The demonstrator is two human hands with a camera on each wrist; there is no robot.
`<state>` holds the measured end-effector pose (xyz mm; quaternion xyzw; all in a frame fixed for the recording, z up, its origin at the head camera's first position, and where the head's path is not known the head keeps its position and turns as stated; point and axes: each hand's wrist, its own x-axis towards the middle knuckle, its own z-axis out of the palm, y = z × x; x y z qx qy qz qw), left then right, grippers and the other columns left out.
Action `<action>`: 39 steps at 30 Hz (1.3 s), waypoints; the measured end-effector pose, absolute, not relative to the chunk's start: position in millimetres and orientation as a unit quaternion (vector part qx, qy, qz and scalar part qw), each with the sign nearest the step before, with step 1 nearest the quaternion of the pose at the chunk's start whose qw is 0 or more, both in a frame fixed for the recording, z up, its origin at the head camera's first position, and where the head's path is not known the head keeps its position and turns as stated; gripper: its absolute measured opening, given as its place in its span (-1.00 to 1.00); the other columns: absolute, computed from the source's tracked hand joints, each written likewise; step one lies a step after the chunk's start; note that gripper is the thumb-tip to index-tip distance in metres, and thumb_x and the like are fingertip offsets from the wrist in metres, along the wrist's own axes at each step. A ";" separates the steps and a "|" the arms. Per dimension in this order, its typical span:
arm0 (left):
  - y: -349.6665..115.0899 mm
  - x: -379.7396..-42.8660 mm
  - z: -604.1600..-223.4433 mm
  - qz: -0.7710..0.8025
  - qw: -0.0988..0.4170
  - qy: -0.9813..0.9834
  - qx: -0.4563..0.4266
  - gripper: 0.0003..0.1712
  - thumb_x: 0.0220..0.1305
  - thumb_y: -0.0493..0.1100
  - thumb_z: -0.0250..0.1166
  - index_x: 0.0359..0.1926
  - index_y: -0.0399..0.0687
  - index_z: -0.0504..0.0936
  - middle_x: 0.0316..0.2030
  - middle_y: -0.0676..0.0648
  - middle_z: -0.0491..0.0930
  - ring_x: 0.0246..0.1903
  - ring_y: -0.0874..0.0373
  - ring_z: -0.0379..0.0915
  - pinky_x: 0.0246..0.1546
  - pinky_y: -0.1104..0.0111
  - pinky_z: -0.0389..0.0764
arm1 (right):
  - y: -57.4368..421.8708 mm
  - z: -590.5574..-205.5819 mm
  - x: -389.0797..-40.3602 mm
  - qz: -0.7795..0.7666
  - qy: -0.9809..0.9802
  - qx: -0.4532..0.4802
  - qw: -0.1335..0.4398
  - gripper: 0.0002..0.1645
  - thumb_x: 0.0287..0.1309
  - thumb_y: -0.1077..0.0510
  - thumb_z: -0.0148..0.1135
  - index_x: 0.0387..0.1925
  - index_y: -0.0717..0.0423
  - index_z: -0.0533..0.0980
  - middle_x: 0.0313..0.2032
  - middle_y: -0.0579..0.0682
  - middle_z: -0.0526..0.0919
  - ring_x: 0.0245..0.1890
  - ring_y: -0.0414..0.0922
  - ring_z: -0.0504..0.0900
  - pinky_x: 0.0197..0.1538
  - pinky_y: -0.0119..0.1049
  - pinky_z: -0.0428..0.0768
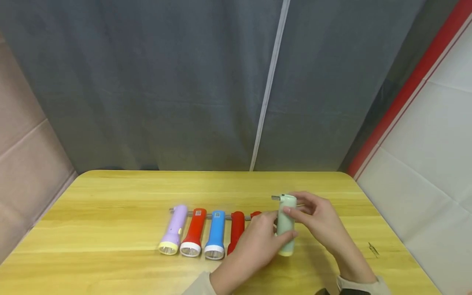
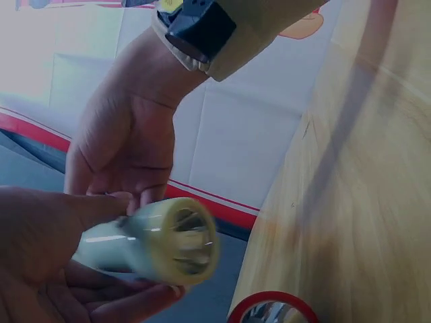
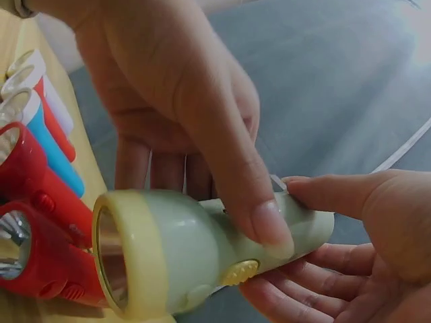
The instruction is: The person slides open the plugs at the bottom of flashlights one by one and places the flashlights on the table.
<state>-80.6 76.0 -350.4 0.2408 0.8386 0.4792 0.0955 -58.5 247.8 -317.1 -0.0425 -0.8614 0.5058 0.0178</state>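
A pale green flashlight point(image 1: 285, 223) with a yellow rim is held up over the table, lens end down in the head view. My left hand point(image 1: 258, 233) grips its body, thumb along the side near the yellow switch point(image 3: 240, 272). With thumb and fingers, my right hand point(image 1: 322, 219) pinches the tail end. Metal plug prongs point(image 1: 275, 198) stick out sideways from that tail. In the left wrist view the flashlight's lens point(image 2: 191, 242) faces the camera, with the right hand point(image 2: 128, 141) behind the body.
Left of the hands lie a purple flashlight point(image 1: 175, 229), a red one point(image 1: 194, 231), a blue one point(image 1: 216, 233) and two more red ones, one of them point(image 1: 237, 229) partly behind the left hand. Their tails have prongs out. A small dark mark point(image 1: 373, 250) shows on the table's right.
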 end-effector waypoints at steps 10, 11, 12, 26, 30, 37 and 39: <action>80.3 -67.4 -350.9 0.387 0.051 0.886 0.251 -0.36 0.06 0.08 0.58 0.08 -0.10 0.58 -0.25 0.03 0.63 -0.42 0.29 0.45 -0.42 0.50 0.55 | 251.4 -334.2 -69.8 0.529 -0.846 -0.063 -0.002 -0.36 0.27 -0.08 0.36 0.23 0.22 0.50 -0.02 0.16 0.67 -0.15 -0.14 0.69 -0.18 -0.21 0.76; 81.7 -65.0 -352.5 0.374 0.042 0.891 0.255 -0.30 0.04 0.08 0.59 0.13 -0.11 0.55 -0.21 0.01 0.63 -0.40 0.28 0.48 -0.39 0.49 0.59 | 252.4 -336.6 -71.2 0.531 -0.845 -0.064 -0.005 -0.36 0.28 -0.08 0.35 0.23 0.24 0.51 -0.02 0.16 0.67 -0.15 -0.13 0.68 -0.18 -0.20 0.77; 82.9 -63.0 -354.0 0.363 0.036 0.895 0.258 -0.24 0.03 0.08 0.60 0.17 -0.13 0.52 -0.17 0.00 0.63 -0.39 0.26 0.50 -0.37 0.47 0.61 | 253.5 -338.9 -72.8 0.533 -0.843 -0.066 -0.007 -0.37 0.29 -0.08 0.35 0.22 0.24 0.51 -0.03 0.16 0.67 -0.15 -0.12 0.68 -0.18 -0.19 0.77; 95.4 -50.7 -368.0 0.240 -0.011 0.932 0.273 -0.15 -0.03 0.07 0.63 0.20 -0.11 0.42 -0.21 -0.04 0.62 -0.50 0.22 0.52 -0.56 0.48 0.53 | 258.4 -366.6 -84.7 0.527 -0.844 -0.095 -0.038 -0.37 0.33 -0.07 0.30 0.17 0.37 0.51 0.03 0.24 0.68 -0.16 -0.10 0.71 -0.20 -0.11 0.77; 94.8 -50.5 -371.7 0.213 -0.051 0.929 0.299 -0.32 -0.04 0.07 0.63 0.04 -0.07 0.55 -0.24 -0.02 0.60 -0.48 0.25 0.49 -0.56 0.50 0.51 | 257.2 -373.3 -87.6 0.525 -0.844 -0.104 -0.038 -0.37 0.31 -0.08 0.31 0.15 0.36 0.54 -0.02 0.19 0.71 -0.19 -0.12 0.70 -0.21 -0.10 0.77; 93.9 -54.1 -376.1 0.165 -0.081 0.923 0.339 -0.47 0.01 0.10 0.60 -0.06 -0.01 0.65 -0.24 0.03 0.60 -0.39 0.27 0.54 -0.52 0.52 0.52 | 254.1 -383.8 -91.6 0.520 -0.846 -0.112 -0.037 -0.36 0.30 -0.11 0.32 0.13 0.36 0.56 -0.02 0.19 0.72 -0.18 -0.12 0.71 -0.21 -0.11 0.77; 94.1 -55.8 -376.6 0.154 -0.079 0.922 0.346 -0.48 0.03 0.12 0.58 -0.07 -0.01 0.66 -0.21 0.03 0.62 -0.36 0.27 0.56 -0.50 0.52 0.55 | 253.2 -386.3 -92.6 0.515 -0.849 -0.114 -0.036 -0.35 0.30 -0.12 0.31 0.12 0.37 0.56 -0.03 0.19 0.73 -0.19 -0.12 0.71 -0.21 -0.11 0.77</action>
